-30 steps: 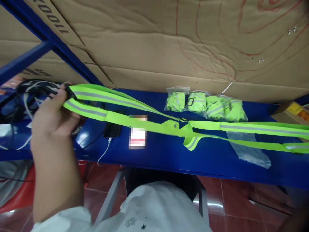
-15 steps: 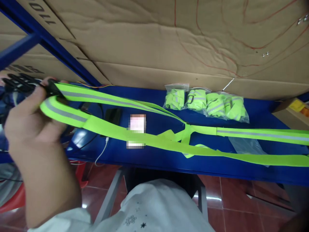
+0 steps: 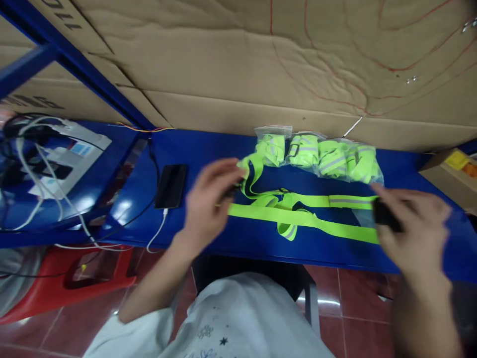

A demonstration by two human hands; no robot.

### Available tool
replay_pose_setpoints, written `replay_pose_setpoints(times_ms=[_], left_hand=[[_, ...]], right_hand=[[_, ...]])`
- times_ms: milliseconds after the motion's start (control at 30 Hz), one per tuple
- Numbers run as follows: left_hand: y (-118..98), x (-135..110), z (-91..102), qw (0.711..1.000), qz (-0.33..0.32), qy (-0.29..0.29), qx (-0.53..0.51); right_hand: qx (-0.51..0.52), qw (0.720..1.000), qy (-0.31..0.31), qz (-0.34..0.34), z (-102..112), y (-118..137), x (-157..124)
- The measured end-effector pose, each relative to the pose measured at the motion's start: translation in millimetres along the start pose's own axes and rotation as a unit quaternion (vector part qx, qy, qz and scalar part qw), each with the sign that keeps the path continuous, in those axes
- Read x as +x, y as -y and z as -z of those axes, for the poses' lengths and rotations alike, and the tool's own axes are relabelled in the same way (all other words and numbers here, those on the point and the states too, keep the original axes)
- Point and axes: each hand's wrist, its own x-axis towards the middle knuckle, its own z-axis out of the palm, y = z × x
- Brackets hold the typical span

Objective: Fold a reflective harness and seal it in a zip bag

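A neon-yellow reflective strap harness (image 3: 276, 215) with grey stripes stretches between my hands above the blue table (image 3: 219, 243). My left hand (image 3: 210, 199) is closed on its left end, where a dark buckle shows blurred between the fingers. At the other end my right hand (image 3: 413, 228) grips the harness by a black piece, probably a buckle. The middle of the strap sags, with loose loops hanging over the table. Just behind it lie several clear bags, each with a folded neon-yellow harness (image 3: 303, 150). Part of a flat clear bag (image 3: 363, 217) shows under the strap near my right hand.
A black phone (image 3: 170, 186) with a white cable lies left of my left hand. Farther left are a power strip (image 3: 82, 149) and tangled cables. An open cardboard box (image 3: 452, 181) stands at the right end. Cardboard (image 3: 208, 64) walls the back; a red stool (image 3: 74, 278) is below left.
My left hand has swung from the far left toward the middle, and the harness has gone from taut to slack. My right hand has come into view at the right.
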Motion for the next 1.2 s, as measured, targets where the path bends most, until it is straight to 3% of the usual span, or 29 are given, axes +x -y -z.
replay_pose_setpoints(times_ms=[33, 100, 200, 267, 667, 900, 1067, 1133, 1200], left_hand=[[-10, -7, -13.4, 0.996, -0.049, 0.069, 0.011], [-23, -19, -36.6, 0.986, -0.093, 0.139, 0.012], [-29, -29, -57.9, 0.984, -0.101, 0.149, -0.001], [-27, -32, -62.7, 0.984, -0.105, 0.146, 0.002], [-28, -34, -65.9, 0.969, -0.142, 0.180, 0.087], [-37, -37, -69.7, 0.952, -0.143, 0.215, 0.166], [-33, -33, -68.0, 0.960, -0.104, 0.231, 0.119], [-30, -19, -61.3, 0.965, -0.069, 0.248, 0.040], [-27, 2, -50.3, 0.965, -0.023, 0.256, -0.051]], right_hand=[[0.017, 0.997, 0.025, 0.065, -10, 15, 1], [0.059, 0.989, 0.083, 0.106, -28, 50, 7], [0.084, 0.984, 0.102, 0.121, -47, 92, 14], [0.091, 0.984, 0.102, 0.117, -52, 104, 16], [0.046, 0.987, 0.109, 0.105, -63, 116, 18], [0.061, 0.982, 0.167, 0.066, -80, 131, 12], [0.187, 0.967, 0.170, 0.013, -87, 126, 17], [0.282, 0.944, 0.171, -0.020, -79, 117, 28], [0.387, 0.902, 0.175, -0.071, -61, 108, 43]])
